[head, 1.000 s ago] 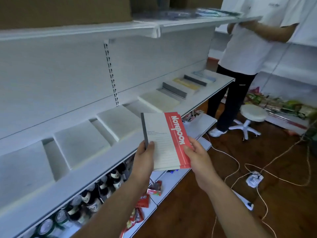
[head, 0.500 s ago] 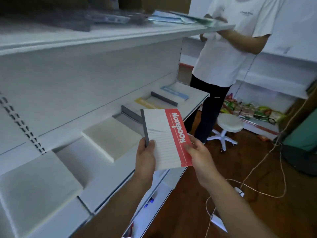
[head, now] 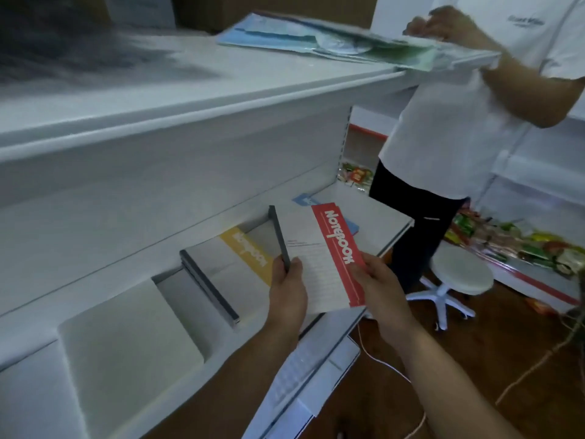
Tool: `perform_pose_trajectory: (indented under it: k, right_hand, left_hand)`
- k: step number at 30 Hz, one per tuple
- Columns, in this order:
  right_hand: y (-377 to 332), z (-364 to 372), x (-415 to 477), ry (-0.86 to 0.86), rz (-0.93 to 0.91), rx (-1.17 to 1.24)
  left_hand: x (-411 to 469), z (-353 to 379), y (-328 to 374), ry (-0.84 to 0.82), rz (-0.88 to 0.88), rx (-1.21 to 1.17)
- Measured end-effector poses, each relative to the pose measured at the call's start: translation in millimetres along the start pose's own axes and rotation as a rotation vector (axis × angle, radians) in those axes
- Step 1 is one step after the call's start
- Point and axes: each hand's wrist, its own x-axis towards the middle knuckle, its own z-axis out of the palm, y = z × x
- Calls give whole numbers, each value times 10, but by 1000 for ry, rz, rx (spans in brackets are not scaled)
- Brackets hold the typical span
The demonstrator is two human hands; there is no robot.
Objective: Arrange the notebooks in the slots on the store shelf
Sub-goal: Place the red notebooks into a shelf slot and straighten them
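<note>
**Step in hand: red notebook brought to the shelf, not yet slotted.**
The store shelf (head: pixel 376 213) carries a row of slanted slots. A yellow notebook (head: pixel 250 251) and a blue notebook (head: pixel 304 199) lie in two of them, and the near slot (head: pixel 126 350) appears vacant. The red notebook (head: pixel 316 264) is held in the air before them. The left hand (head: pixel 288 296) pinches its grey spine edge and the right hand (head: pixel 380 289) grips the red edge. Next move, as judged: pick a free slot and lower the notebook in squarely.

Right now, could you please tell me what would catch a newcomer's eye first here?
A white notebook with a red band is held at centre, left hand on its grey spine, right hand on the red edge. Behind it a yellow-banded white notebook lies in a slot of the white shelf.
</note>
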Motion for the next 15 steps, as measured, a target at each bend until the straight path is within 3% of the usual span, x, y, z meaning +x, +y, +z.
perform_pose_trajectory:
  k: [10, 15]
  right_hand:
    - [75, -277, 2098, -379, -200, -343]
    - [205, -332, 2640, -532, -278, -466]
  left_hand:
    - [1234, 1060, -279, 443, 75, 41]
    - [1584, 1154, -544, 589, 79, 619]
